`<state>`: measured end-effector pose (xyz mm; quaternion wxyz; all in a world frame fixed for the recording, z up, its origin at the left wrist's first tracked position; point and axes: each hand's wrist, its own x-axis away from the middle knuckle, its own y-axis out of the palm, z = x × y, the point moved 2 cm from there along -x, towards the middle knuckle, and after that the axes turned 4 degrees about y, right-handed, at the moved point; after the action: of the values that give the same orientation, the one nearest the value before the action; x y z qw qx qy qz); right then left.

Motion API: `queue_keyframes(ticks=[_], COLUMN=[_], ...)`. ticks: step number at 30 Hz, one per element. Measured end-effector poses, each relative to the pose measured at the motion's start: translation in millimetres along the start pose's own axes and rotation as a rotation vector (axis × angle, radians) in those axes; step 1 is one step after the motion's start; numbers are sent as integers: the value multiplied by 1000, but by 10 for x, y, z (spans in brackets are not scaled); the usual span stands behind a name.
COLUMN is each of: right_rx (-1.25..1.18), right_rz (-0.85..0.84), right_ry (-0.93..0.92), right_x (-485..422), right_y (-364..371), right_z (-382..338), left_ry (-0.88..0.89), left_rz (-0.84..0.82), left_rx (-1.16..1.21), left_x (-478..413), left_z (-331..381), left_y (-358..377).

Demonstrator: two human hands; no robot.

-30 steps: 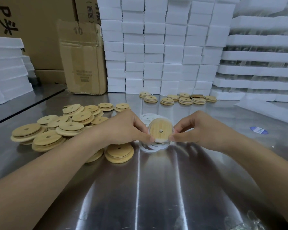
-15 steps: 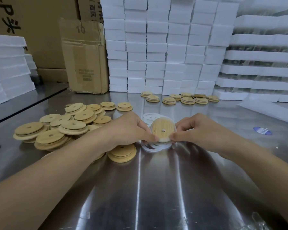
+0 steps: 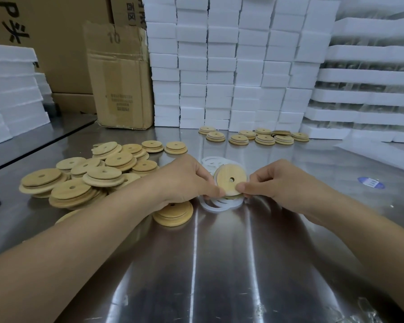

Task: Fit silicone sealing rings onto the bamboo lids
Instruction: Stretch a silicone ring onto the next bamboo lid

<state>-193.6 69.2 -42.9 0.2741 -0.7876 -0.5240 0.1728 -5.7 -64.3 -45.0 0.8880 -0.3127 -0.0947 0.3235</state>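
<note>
Here, in the head view, the left hand and the right hand both pinch one round pale bamboo lid with a small centre hole. The thumb and fingers of each hand close narrowly on its lower edge, one hand from each side. The lid is tilted up toward the camera, just above a small heap of flat white silicone rings that lies on the shiny steel table. A thin white edge shows along the left rim of the lid; whether a ring is fully seated there I cannot tell. Below the left hand rests a single thick bamboo lid, and further left there is a big loose pile of bamboo lids. A short row of lids lies far back, before a wall of white foam blocks and a brown cardboard box.
</note>
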Motion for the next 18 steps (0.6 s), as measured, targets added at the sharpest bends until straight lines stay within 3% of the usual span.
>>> queue_keyframes(ticks=[6,18], right_rx=[50,140], right_rz=[-86,-192], right_ry=[-154,-200], right_x=[-2,-50], right_y=[-61,-115], right_z=[-20,3], left_ry=[63,202], left_rz=[-59,-136], left_rx=[-64,-178], left_x=[-37,-80], left_z=[-12,42], left_y=[-55,-104])
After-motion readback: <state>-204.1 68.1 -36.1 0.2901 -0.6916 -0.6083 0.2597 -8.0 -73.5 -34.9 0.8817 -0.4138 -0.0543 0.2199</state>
